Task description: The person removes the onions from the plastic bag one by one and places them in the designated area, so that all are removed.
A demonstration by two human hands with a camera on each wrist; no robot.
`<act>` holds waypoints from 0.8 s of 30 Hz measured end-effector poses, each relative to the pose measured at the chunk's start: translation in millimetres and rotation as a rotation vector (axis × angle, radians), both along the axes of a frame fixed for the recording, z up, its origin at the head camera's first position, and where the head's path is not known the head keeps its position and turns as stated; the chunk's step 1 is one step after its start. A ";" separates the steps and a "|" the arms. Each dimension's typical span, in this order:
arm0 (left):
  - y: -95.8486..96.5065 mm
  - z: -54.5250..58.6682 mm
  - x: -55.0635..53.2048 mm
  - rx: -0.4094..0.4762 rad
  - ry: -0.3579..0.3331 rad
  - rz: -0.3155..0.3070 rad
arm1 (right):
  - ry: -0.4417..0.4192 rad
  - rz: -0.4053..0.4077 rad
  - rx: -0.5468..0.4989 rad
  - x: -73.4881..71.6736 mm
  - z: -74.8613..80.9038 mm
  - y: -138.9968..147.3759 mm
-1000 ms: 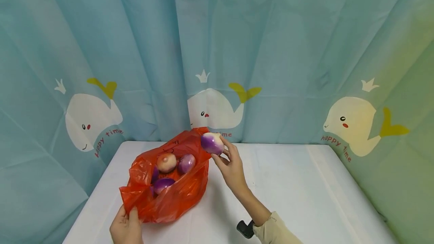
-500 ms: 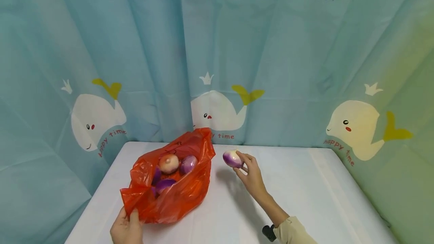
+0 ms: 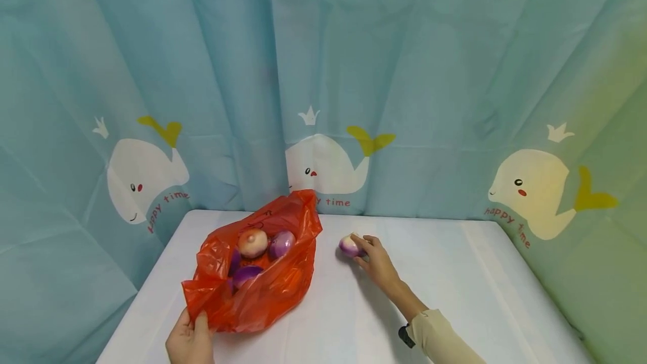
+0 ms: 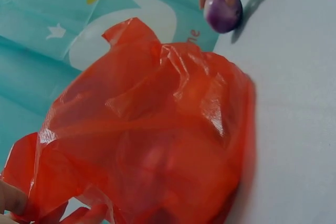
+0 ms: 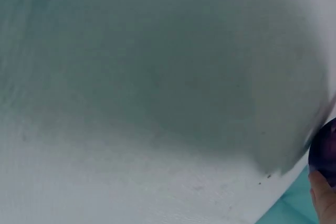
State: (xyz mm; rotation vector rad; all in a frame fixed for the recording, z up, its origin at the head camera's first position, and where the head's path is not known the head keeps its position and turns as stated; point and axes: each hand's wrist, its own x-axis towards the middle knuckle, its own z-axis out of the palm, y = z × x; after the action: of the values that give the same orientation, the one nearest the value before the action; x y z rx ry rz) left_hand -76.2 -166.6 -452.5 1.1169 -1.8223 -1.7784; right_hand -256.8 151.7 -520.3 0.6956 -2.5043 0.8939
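In the head view a crumpled red plastic bag point(image 3: 283, 291) lies on the left part of the table, its mouth spread. Inside show several onions: a brownish one point(image 3: 253, 243), a pale purple one point(image 3: 282, 244) and darker purple ones point(image 3: 246, 276) partly hidden by the film. My left hand point(image 3: 191, 339) pinches the bag's near left edge between thumb and fingers. To the right of the bag, my right hand point(image 3: 378, 263) holds a purple and white onion point(image 3: 349, 246) by its side, low over the table. The left wrist view has this onion point(image 4: 223, 13) beyond the bag, fingers around it.
The white table point(image 3: 455, 296) reaches back to a pale blue curtain point(image 3: 429, 100) printed with whales, which also hangs along both sides. A dark device point(image 3: 406, 336) sits at my right wrist beside the beige sleeve point(image 3: 440, 336).
My right hand has carried the onion from the bag's far right rim rightward and down toward the table. The left hand keeps its pinch on the bag, nearly still.
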 end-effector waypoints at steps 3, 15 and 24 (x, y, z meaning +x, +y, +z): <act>-1.9 -5.3 -0.9 -0.029 -0.002 -0.005 | -0.006 0.013 0.009 -1.2 -2.3 0.6; -15.4 -28.4 -8.4 -0.022 -0.017 0.002 | -0.093 0.083 0.068 7.6 4.3 1.7; -6.9 -4.9 -2.5 0.029 0.018 0.021 | -0.005 0.040 0.033 8.4 -4.3 9.5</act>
State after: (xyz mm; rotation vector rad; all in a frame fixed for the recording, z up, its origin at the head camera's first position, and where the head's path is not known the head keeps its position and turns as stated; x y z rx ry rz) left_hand -78.6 -173.5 -457.4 1.1226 -1.7734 -1.8021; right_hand -248.4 161.1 -524.7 0.7582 -2.5230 0.8706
